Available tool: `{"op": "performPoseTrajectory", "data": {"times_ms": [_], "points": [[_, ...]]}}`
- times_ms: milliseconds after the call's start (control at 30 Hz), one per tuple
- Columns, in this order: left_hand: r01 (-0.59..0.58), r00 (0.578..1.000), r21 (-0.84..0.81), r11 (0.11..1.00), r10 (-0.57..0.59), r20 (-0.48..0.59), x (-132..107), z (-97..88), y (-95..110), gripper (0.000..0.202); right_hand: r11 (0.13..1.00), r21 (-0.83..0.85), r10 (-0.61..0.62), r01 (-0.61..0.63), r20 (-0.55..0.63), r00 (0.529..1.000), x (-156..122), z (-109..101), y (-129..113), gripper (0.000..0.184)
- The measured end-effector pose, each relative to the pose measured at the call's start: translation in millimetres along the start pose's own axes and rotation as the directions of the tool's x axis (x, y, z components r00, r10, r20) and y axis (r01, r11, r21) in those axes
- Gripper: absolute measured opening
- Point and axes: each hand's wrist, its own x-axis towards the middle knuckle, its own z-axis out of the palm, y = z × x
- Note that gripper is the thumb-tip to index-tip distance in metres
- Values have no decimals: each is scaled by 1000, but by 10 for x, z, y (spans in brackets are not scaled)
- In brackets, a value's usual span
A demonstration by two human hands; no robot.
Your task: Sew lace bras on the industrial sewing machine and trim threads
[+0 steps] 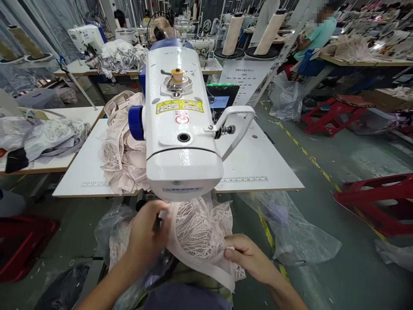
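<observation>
Below the head of a white sewing machine (183,142), a pale pink lace bra (196,232) is stretched between my hands. My left hand (150,232) pinches its left edge close under the machine head; the fingers there are slightly blurred. My right hand (243,254) grips the bra's lower right side between thumb and fingers. The lace cup faces up, with a smooth band curving along its lower edge. The machine's needle area is hidden behind its head.
A heap of pink bras (124,146) lies on the white table (258,159) left of the machine. Thread cones (232,34) stand behind it. Plastic bags (290,228) hang below the table edge. Red stools (377,202) stand at the right. A person (318,34) sits farther back.
</observation>
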Motion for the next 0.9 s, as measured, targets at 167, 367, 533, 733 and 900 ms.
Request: {"op": "performPoseTrajectory", "data": {"times_ms": [167, 367, 533, 733, 900], "points": [[-570, 742, -207, 795, 606, 285, -110, 49, 535, 50, 920, -341, -103, 193, 264, 959, 129, 170, -574, 35], [-50, 729, -115, 992, 115, 675, -38, 147, 324, 26, 840, -542, 159, 16, 274, 949, 298, 223, -873, 20], [282, 775, -47, 958, -199, 599, 172, 7, 40, 25, 832, -539, 147, -132, -14, 989, 606, 110, -728, 14], [385, 816, -18, 923, -331, 473, 390, -64, -131, 38, 880, -446, 142, -161, -74, 987, 973, -72, -575, 25], [284, 917, -125, 951, -231, 326, 482, -5, -239, 16, 915, -371, 125, -158, -111, 986, 1115, -194, -526, 27]]}}
